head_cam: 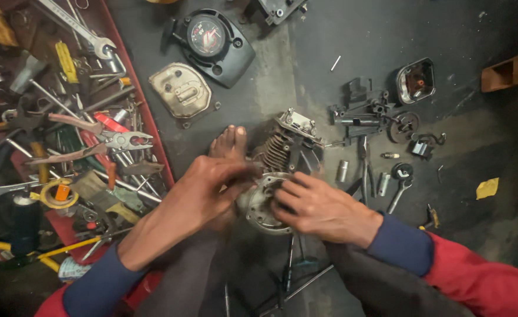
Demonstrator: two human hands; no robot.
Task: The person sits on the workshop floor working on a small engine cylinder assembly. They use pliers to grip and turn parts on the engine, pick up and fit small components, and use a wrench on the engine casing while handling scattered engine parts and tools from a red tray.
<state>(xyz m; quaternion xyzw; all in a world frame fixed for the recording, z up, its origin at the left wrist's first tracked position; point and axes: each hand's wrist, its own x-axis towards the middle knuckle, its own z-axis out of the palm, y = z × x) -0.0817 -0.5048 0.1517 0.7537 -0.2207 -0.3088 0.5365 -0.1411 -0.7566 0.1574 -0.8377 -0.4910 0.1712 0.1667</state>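
A small grey engine block (285, 147) with cooling fins and a round crankcase opening lies on the dark floor between my hands. My left hand (206, 188) reaches in from the left, fingers pressed against the crankcase side. My right hand (318, 205) rests on the round crankcase face (258, 205), fingers curled on its rim. My bare foot (228, 142) braces just left of the fins. What my fingertips pinch is hidden.
A red tray (153, 126) at left is heaped with pliers, spanners and screwdrivers. A black recoil starter cover (212, 38) and a metal cover plate (181, 91) lie behind. Loose carburettor parts (367, 114), sockets (342, 170) and a small spanner (399, 188) sit right.
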